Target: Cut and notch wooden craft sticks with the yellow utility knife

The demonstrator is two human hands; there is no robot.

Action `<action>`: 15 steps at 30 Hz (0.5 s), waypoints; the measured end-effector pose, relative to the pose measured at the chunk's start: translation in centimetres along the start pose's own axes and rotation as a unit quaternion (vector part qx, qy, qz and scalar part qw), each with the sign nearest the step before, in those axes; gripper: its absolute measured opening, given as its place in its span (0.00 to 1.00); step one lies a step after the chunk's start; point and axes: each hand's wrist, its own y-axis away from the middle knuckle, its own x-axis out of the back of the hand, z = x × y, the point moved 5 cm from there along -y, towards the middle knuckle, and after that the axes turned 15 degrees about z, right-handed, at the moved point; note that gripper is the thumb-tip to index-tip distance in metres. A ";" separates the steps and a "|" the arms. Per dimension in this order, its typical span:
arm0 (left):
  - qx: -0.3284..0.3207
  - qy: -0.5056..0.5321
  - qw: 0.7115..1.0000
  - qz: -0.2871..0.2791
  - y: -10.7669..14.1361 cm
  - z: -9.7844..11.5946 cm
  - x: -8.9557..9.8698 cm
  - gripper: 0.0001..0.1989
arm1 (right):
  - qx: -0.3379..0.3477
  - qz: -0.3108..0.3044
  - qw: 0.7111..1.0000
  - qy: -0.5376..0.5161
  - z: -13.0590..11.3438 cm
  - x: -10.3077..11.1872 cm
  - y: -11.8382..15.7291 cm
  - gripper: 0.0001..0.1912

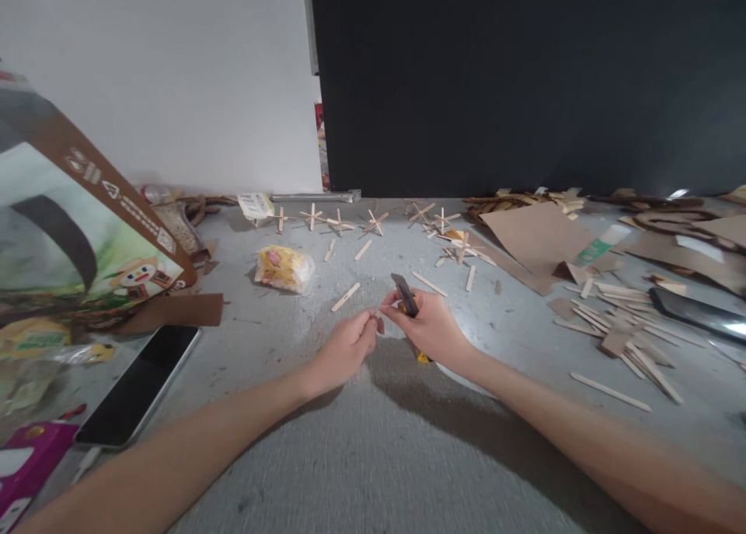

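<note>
Over the middle of the grey table, my left hand (346,350) is closed in a pinch on a small pale piece, likely a wooden stick, mostly hidden by the fingers. A small brown bit shows just beneath it. My right hand (436,330) is curled round a black and yellow utility knife (404,294), its dark end pointing up and away. The right thumb and fingertip meet at the same pale piece. Cut wooden sticks (346,297) lie just beyond my hands. Farther back stand several small crossed-stick pieces (374,222) in a row.
A snack packet (284,269) lies left of centre. To the left are a phone (138,385), a purple object (36,465) and a large printed bag (75,223). On the right are loose sticks (653,371), brown cardboard (521,242), a glue stick (604,244) and a dark glossy object (699,314).
</note>
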 end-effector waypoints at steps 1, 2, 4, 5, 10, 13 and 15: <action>-0.004 -0.005 1.000 -0.004 0.1 0.0 0.0 0.15 | 0.002 0.003 1.000 0.002 0.1 0.0 0.0 0.13; -0.006 -0.008 1.000 -0.006 0.1 0.1 -0.1 0.15 | 0.003 0.005 1.000 0.006 0.1 0.0 0.1 0.13; -0.009 -0.013 1.000 -0.008 0.2 0.1 -0.1 0.14 | 0.002 0.007 1.000 0.018 0.3 -0.1 0.3 0.13; -0.011 -0.018 1.000 -0.008 0.2 0.2 -0.1 0.13 | 0.000 0.003 1.000 0.028 0.3 -0.1 0.5 0.13; -0.020 -0.039 0.999 -0.010 0.3 0.5 0.0 0.10 | 0.016 -0.014 0.991 0.133 0.2 -0.5 1.6 0.10; -0.024 -0.018 1.000 -0.009 0.3 0.3 0.0 0.12 | 0.065 -0.011 0.978 0.198 0.1 -0.8 2.2 0.12; -0.029 -0.008 1.000 0.001 0.3 0.2 0.0 0.15 | 0.095 -0.020 0.969 0.229 0.1 -1.1 2.4 0.12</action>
